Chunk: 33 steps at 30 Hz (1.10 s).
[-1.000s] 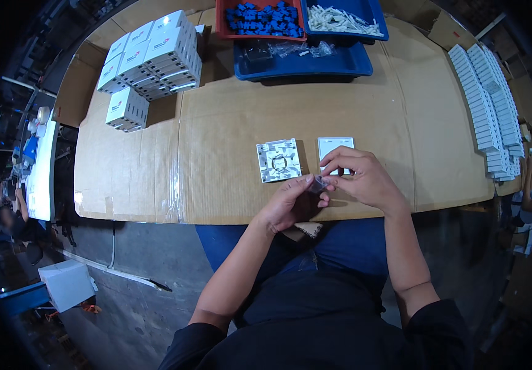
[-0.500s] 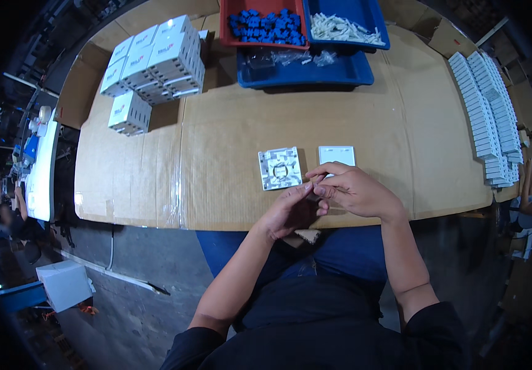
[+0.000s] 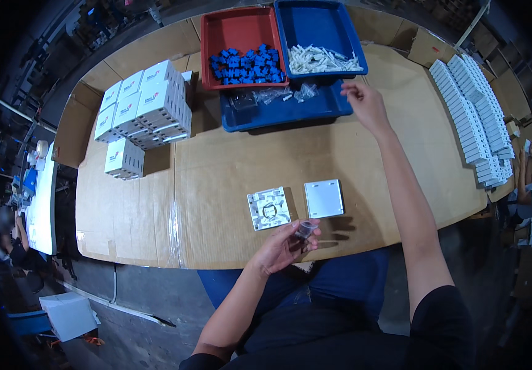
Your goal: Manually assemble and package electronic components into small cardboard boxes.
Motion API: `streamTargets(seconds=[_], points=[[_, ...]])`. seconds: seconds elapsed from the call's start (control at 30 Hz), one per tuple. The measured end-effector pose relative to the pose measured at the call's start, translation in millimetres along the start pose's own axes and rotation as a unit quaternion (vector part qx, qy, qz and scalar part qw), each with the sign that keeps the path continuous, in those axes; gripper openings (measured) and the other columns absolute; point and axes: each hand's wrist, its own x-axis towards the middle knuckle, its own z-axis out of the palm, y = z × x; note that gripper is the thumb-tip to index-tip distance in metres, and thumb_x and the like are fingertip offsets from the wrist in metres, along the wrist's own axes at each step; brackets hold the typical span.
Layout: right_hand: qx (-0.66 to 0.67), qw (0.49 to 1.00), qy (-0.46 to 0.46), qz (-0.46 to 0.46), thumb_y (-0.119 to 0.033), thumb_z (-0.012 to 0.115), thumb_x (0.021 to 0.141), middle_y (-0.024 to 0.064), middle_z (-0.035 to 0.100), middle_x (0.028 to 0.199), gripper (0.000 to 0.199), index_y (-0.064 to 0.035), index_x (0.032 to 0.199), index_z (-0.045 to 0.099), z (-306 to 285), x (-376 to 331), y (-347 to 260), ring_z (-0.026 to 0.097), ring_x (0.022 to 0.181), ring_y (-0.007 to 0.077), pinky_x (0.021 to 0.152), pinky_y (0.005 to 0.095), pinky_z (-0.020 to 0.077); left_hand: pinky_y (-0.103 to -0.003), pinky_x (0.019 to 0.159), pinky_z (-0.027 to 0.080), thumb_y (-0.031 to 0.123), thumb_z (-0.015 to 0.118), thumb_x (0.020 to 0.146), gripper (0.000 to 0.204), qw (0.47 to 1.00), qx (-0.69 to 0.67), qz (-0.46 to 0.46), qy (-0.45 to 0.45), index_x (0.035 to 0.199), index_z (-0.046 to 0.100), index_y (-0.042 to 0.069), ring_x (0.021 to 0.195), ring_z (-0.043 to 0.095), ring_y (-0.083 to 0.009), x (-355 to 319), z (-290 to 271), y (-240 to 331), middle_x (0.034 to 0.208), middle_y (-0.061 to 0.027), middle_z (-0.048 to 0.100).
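My left hand (image 3: 281,248) is at the near table edge, its fingers closed round a small see-through plastic piece, perhaps a little bag (image 3: 306,229). Just beyond it lies a square white frame with a grey patterned back and a round centre (image 3: 269,208). To the right of that rests a plain white square plate (image 3: 324,198). My right hand (image 3: 366,103) is stretched out over the table, beside the right end of the lower blue tray (image 3: 290,120). Its fingers are loosely bent and slightly apart, with nothing visible in them.
A red tray (image 3: 239,31) holds blue parts; a blue tray (image 3: 321,24) beside it holds white slim parts. Clear bags (image 3: 272,94) lie in the lower tray. White boxes (image 3: 145,108) are stacked left, rows of white pieces (image 3: 473,117) right. Co-workers sit at both sides.
My right hand has left my left hand and reached forward to the trays. The clear piece now shows in my left hand. The whole view has shifted, showing more of the far trays.
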Motion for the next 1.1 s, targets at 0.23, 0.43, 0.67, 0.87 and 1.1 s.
streamTargets(seconds=[0.23, 0.43, 0.67, 0.87, 1.1], points=[[-0.246, 0.966, 0.06, -0.047, -0.013, 0.063, 0.097, 0.0137, 0.074, 0.113, 0.02, -0.0116, 0.112, 0.076, -7.6, 121.1, 28.4, 0.071, 0.103, 0.0343, 0.087, 0.0458, 0.0564, -0.034, 0.098, 0.053, 0.038, 0.049, 0.111, 0.054, 0.999, -0.026, -0.004, -0.022, 0.143, 0.054, -0.005, 0.105, 0.067, -0.0211, 4.5, 1.6, 0.9, 0.12, -0.0118, 0.068], [-0.367, 0.926, -0.043, -0.077, -0.012, 0.061, 0.096, 0.0126, 0.073, 0.108, 0.02, -0.0088, 0.109, 0.076, 2.6, 156.4, 38.7, 0.069, 0.105, 0.0353, 0.088, 0.0467, 0.0555, -0.033, 0.095, 0.052, 0.04, 0.052, 0.11, 0.054, 0.998, -0.027, 0.002, -0.05, 0.142, 0.055, -0.004, 0.103, 0.067, -0.0204, 8.1, -4.0, -3.2, 0.122, -0.0113, 0.067], [-0.402, 0.904, -0.066, -0.127, -0.013, 0.063, 0.095, 0.0142, 0.071, 0.106, 0.017, -0.0084, 0.107, 0.074, 9.2, 161.4, 42.7, 0.069, 0.101, 0.0355, 0.088, 0.0481, 0.0558, -0.034, 0.095, 0.052, 0.039, 0.053, 0.11, 0.054, 0.998, -0.026, -0.004, -0.055, 0.142, 0.056, -0.004, 0.105, 0.065, -0.0209, 7.2, -4.0, -0.7, 0.123, -0.0111, 0.066], [-0.422, 0.893, -0.043, -0.149, -0.013, 0.064, 0.093, 0.0157, 0.07, 0.105, 0.018, -0.0052, 0.107, 0.072, 9.5, 168.1, 49.9, 0.069, 0.101, 0.0368, 0.088, 0.0494, 0.0552, -0.034, 0.097, 0.052, 0.039, 0.053, 0.11, 0.054, 0.998, -0.025, -0.018, -0.055, 0.143, 0.055, -0.004, 0.106, 0.065, -0.0214, 9.5, -4.2, 3.8, 0.124, -0.0116, 0.066], [-0.205, 0.975, 0.027, -0.079, -0.016, 0.077, 0.085, 0.014, 0.072, 0.097, 0.024, -0.0015, 0.104, 0.075, -8.6, 156.7, 26.7, 0.07, 0.088, 0.0293, 0.082, 0.0384, 0.0553, -0.034, 0.099, 0.052, 0.038, 0.051, 0.111, 0.053, 0.998, -0.02, -0.01, -0.057, 0.143, 0.055, -0.003, 0.106, 0.064, -0.0205, 9.0, -3.8, 2.4, 0.123, -0.0112, 0.065]])
